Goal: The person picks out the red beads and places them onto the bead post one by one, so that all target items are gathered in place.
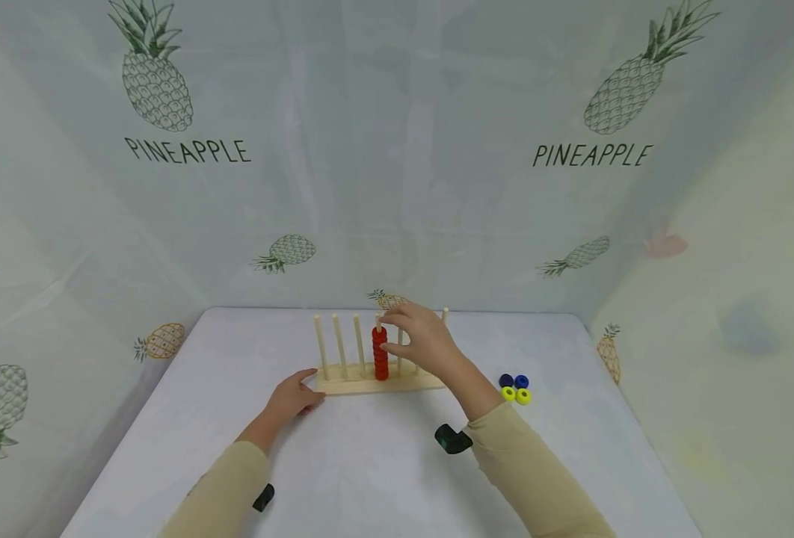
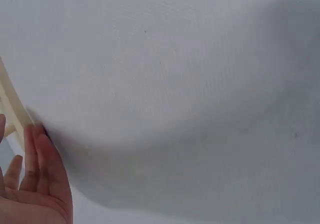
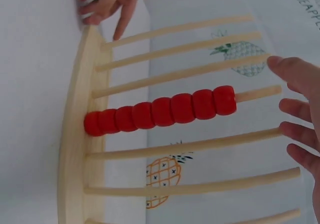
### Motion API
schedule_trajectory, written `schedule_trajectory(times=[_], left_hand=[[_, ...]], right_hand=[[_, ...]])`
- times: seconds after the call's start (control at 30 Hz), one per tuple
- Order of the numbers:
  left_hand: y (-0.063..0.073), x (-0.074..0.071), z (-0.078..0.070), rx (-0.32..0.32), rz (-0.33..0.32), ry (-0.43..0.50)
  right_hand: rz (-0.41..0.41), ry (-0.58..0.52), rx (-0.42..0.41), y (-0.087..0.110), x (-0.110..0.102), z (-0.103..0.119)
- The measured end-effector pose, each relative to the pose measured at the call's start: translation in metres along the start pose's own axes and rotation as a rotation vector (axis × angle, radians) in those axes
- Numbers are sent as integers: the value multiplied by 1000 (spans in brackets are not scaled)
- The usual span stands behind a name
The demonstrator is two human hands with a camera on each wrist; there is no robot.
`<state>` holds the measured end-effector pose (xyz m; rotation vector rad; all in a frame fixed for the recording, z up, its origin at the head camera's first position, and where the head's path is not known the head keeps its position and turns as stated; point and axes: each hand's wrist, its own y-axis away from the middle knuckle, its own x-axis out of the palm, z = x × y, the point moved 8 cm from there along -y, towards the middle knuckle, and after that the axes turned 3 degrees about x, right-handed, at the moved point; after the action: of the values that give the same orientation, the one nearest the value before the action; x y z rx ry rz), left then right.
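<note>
A wooden peg stand has several upright pegs on a long flat base. Red ring beads are stacked on one middle peg, whose bare tip sticks out above them. My left hand holds the left end of the base between thumb and fingers; in the left wrist view, the left hand's fingers lie against the wood. Around the top of the red stack, my right hand has its thumb and fingers spread apart. Nothing shows between the right fingers, which hover beside the peg tips.
Two blue beads and two yellow beads lie grouped on the white tabletop, right of the stand. Behind the table hangs a pale curtain printed with pineapples. Both wrists carry small black cameras.
</note>
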<state>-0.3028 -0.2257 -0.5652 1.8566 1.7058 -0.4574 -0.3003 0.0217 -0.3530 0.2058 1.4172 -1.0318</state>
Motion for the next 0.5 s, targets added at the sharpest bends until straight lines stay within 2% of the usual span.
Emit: schedule_trajectory(times=[0.2,0.33,0.5], left_hand=[[3,-16,-9,49,4,-105],[6,-23,-17,91,11,-135],[13,-27,-27,152,31,-194]], right_hand=[[-63,61,-68,17,-5,2],[-98,77,-81,29,-9,1],[-103,113,-86,46,-13,-1]])
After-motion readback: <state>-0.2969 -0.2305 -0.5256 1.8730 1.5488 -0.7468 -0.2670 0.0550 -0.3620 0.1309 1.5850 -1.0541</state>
